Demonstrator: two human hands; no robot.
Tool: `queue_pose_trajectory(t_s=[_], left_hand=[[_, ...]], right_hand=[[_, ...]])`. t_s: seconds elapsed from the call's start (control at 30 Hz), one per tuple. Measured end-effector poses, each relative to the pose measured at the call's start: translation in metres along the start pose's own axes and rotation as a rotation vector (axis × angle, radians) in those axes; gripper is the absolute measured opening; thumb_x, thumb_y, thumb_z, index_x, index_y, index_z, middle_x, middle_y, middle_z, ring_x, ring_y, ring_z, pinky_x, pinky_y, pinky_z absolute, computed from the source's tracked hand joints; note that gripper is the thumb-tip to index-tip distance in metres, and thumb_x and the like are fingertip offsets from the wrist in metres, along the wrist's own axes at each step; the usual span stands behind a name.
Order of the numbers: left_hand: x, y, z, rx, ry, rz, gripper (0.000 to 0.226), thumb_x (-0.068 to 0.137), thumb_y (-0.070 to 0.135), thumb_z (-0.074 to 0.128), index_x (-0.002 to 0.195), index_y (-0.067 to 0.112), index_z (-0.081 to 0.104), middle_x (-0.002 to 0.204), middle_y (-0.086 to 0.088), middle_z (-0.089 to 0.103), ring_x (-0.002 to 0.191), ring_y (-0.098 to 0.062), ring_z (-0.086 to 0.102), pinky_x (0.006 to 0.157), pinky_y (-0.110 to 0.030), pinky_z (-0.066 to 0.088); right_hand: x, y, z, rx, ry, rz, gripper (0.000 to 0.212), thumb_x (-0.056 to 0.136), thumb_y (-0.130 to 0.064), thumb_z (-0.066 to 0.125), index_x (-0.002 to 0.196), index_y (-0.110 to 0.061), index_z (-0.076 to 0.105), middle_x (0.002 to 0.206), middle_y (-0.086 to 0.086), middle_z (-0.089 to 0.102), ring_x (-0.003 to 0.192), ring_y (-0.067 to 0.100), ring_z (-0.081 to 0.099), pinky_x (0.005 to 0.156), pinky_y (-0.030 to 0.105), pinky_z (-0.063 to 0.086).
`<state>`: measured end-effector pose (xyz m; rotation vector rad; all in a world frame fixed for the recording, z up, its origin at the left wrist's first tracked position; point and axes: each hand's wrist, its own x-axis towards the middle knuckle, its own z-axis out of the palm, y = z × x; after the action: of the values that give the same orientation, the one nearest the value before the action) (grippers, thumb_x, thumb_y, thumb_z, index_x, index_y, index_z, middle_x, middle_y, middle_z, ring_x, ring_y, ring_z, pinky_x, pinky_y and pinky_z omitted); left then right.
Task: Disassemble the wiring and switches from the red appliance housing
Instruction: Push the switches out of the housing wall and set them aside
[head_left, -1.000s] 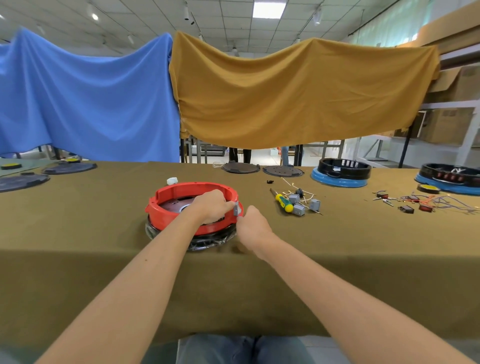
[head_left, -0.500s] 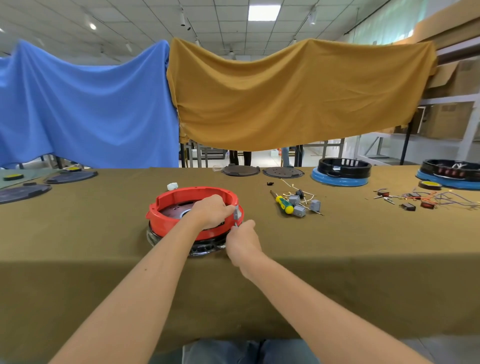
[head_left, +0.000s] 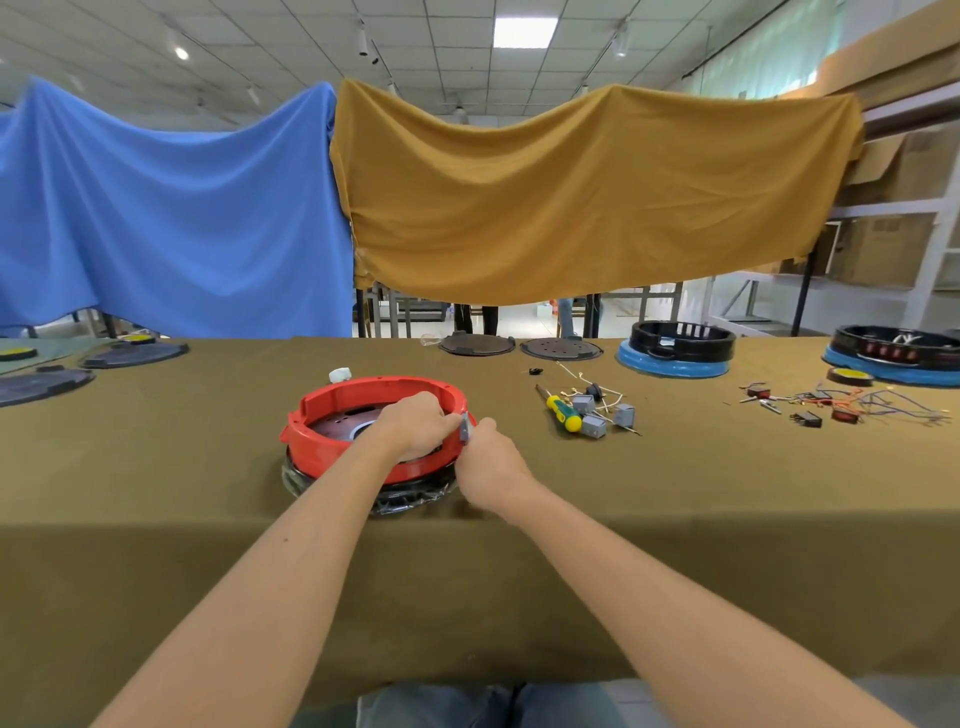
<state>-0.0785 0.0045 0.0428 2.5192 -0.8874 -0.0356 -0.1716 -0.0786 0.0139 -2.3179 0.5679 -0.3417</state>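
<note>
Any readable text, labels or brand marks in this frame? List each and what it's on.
None readable.
Red housing: no marking visible.
Screwdriver: yellow-green handle, no legible print.
Gray switch between the left hand and right hand: too small to tell.
Black base with red parts at far right: a pale mark, too blurred to read.
Cardboard boxes: no print legible.

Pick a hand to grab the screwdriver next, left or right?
Right. The right hand sits at the red housing's right rim, on the screwdriver's side. The left hand is over the housing, gripping the grey switch.
</note>
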Motion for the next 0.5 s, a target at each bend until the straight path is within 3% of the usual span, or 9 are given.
queue_pose_trajectory(t_s=[0.2, 0.37, 0.5], left_hand=[[0.002, 0.000, 0.000, -0.005, -0.019, -0.021, 0.052, 0.102, 0.042, 0.043, 0.057, 0.017, 0.036, 0.052, 0.002, 0.036, 0.051, -0.017, 0.034, 0.057, -0.033, 0.027], [-0.002, 0.002, 0.002, 0.037, 0.023, -0.021, 0.052, 0.102, 0.041, 0.043, 0.057, 0.016, 0.036, 0.051, 0.003, 0.036, 0.049, -0.016, 0.035, 0.053, -0.032, 0.026], [-0.003, 0.002, 0.001, 0.025, 0.035, -0.020, 0.052, 0.101, 0.042, 0.044, 0.057, 0.016, 0.037, 0.051, 0.003, 0.036, 0.049, -0.016, 0.034, 0.053, -0.032, 0.027]], right_hand=[[0.016, 0.015, -0.033, -0.302, -0.167, -0.220, 0.005, 0.104, -0.015, 0.038, 0.102, -0.011, 0.040, 0.119, 0.017, 0.059, 0.092, 0.027, 0.052, 0.072, 0.035, 0.038], [0.015, 0.038, -0.031, -0.147, -0.194, -0.223, 0.030, 0.103, -0.027, 0.043, 0.077, -0.014, 0.049, 0.073, -0.003, 0.052, 0.062, 0.016, 0.045, 0.052, 0.028, 0.031], [0.021, 0.048, -0.027, 0.050, 0.026, -0.209, 0.029, 0.100, -0.035, 0.049, 0.078, -0.017, 0.040, 0.073, -0.002, 0.045, 0.062, 0.015, 0.036, 0.055, 0.031, 0.031]])
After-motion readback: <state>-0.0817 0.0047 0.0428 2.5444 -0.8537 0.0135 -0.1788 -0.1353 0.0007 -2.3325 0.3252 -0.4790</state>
